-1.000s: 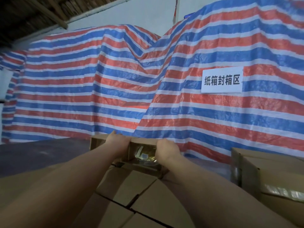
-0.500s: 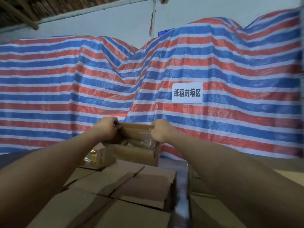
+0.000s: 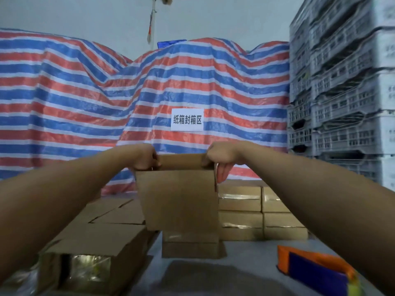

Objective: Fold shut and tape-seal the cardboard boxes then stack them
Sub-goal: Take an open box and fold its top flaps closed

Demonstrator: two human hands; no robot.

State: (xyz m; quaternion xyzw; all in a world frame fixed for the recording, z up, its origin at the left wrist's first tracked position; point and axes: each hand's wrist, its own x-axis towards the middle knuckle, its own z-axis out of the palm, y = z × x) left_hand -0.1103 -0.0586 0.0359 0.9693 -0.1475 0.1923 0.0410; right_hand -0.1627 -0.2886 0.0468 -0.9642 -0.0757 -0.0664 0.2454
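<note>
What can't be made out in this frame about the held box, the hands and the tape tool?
- Held box, head view: its near wall faces the camera, so contents and flap state are hidden.
- Left hand and right hand: most fingertips hidden behind the box's top edge.
- Orange and blue tape dispenser: blurred, cut off by the right forearm and bottom edge.
- Grey crates: motion-blurred; markings unreadable.

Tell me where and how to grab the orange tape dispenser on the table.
Grip the orange tape dispenser around its long body, coming from above with the right hand; it lies flat near that arm, top face exposed. Its handle isn't clearly visible.
</note>
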